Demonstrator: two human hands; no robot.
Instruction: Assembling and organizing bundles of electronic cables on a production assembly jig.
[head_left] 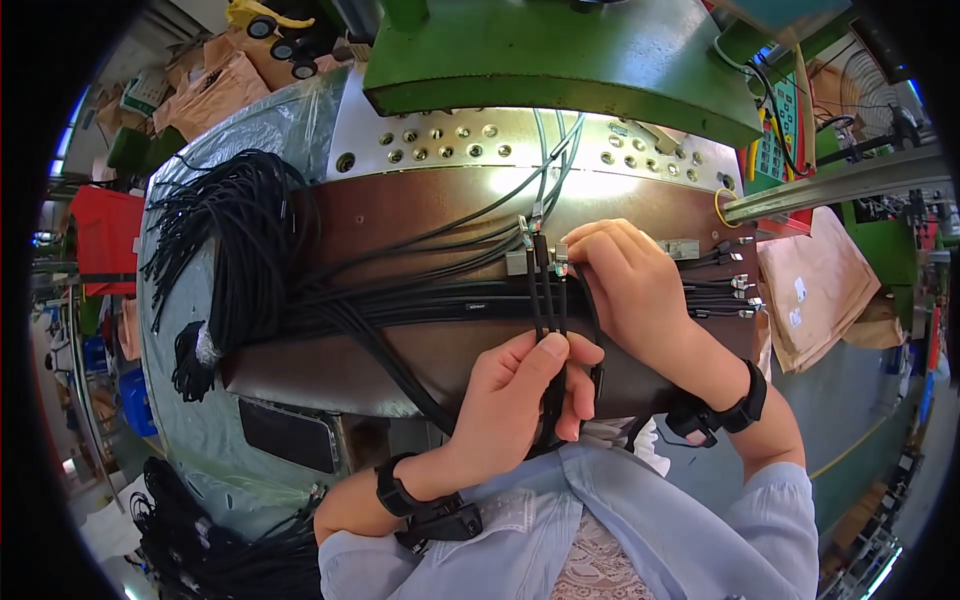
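My left hand (pixel 518 388) is closed around several thin black cables (pixel 547 300) that stand side by side and point away from me. Small metal connectors (pixel 538 218) cap their far ends. Just to the right, my right hand (pixel 622 270) pinches one metal-ended cable connector (pixel 561 255) between thumb and forefinger. More black cables (pixel 400 300) run leftward across the brown work surface (pixel 400 205), beneath the held ones. Several connector ends (pixel 742 290) lie beyond my right wrist, at the surface's right edge.
A green machine block (pixel 560 60) hangs over a metal plate with holes (pixel 440 140). A large black cable bundle (pixel 245 220) heaps at the left. Near it lies a dark phone-like slab (pixel 288 434). Brown paper (pixel 815 285) and a metal bar (pixel 830 185) are at the right.
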